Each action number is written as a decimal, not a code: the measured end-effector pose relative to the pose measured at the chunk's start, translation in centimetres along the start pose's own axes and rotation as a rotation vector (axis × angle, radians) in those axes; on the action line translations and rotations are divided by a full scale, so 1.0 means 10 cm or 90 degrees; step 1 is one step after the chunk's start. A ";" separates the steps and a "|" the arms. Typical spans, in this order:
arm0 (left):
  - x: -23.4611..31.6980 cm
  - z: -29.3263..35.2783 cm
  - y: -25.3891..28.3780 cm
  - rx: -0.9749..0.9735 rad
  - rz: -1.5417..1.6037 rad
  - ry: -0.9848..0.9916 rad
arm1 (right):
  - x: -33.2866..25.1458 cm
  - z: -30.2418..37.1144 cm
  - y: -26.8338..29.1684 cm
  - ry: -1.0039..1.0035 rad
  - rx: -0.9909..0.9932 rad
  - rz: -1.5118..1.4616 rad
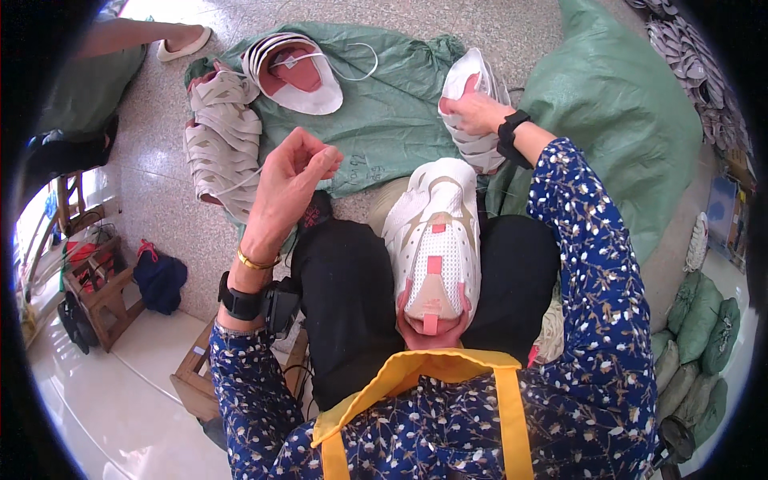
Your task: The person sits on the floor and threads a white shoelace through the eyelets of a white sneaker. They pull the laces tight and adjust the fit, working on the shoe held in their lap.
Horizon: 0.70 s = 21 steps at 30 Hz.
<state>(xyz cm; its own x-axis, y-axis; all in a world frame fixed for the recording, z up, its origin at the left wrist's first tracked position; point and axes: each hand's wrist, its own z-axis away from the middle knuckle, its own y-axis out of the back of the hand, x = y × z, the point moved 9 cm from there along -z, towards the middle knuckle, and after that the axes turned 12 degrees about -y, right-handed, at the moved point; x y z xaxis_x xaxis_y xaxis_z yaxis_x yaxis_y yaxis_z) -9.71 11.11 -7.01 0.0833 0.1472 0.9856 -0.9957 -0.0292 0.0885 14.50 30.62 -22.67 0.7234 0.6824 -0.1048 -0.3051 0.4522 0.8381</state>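
Note:
My right hand [474, 114] grips the edge of a stack of nested white shoe uppers [480, 150] with pink lining, at the far right of the green sack cloth. My left hand [298, 172] is raised above my left knee, thumb and fingers pinched together. Whatever it may hold is too small to make out. Between my thighs rests a white mesh shoe upper [440, 264] with pink tabs and beige trim, its pink-lined opening toward me. Another nested stack of uppers [298, 76] lies on the cloth, a white cord trailing from it. Beside it lies a longer stack [224, 136].
Green sack cloth [384, 120] covers the floor ahead. A bulging green sack [608, 120] stands at right, with piled uppers [696, 72] beyond it. Small green bundles [704, 320] lie lower right. A wooden stool [104, 288] stands left, and another person's foot [186, 40] shows at upper left.

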 end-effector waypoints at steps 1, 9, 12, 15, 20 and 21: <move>0.05 0.03 0.00 -0.001 -0.011 -0.002 | -0.05 0.01 0.08 0.025 0.029 -0.052; 0.39 0.09 -0.17 -0.019 -0.180 -0.159 | -0.33 0.21 0.39 0.187 0.178 -0.176; 0.63 0.26 -0.38 0.003 -0.214 -0.220 | -0.59 0.59 0.87 0.173 0.166 -0.261; 0.70 0.35 -0.65 -0.061 -0.326 -0.244 | -0.77 1.05 1.12 0.175 0.185 -0.341; 0.23 0.40 -0.73 0.009 -0.375 -0.277 | -1.13 1.75 1.09 0.066 0.171 -0.413; 0.20 0.39 -0.74 0.023 -0.397 -0.294 | -1.21 1.82 0.98 0.063 0.167 -0.416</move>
<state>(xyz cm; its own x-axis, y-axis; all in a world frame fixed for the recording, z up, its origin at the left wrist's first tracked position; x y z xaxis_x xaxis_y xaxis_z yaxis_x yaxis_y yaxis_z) -1.97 7.80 -5.10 0.6444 -0.2794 0.7118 -0.7579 -0.1096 0.6431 14.09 16.33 -3.44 0.6446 0.3732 -0.6672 0.3395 0.6422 0.6872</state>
